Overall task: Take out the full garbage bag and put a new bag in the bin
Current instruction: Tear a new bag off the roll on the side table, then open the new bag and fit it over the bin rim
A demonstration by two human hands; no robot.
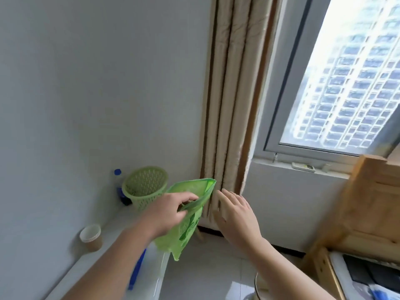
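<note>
A white table (pixel 112 256) is running along the wall on the left, its outer edge facing open tiled floor (pixel 207 267) between it and a wooden bed frame (pixel 368 213) on the right. A green plastic bin (pixel 145 187) is sitting at the table's far end, near the curtain (pixel 229 105), with a blue-capped bottle (pixel 118 187) just behind it and a stack of paper cups (pixel 91 236) nearer the camera by the wall. The left hand (pixel 168 211) is reaching forward over the table edge, its fingers and thumb pinching the upper rim of a thin green bag (pixel 190 213). The bag is hanging limp and partly opened, just beside the bin. The right hand (pixel 236 215) is hovering close to the bag's right side, palm down, fingers straight and holding nothing
</note>
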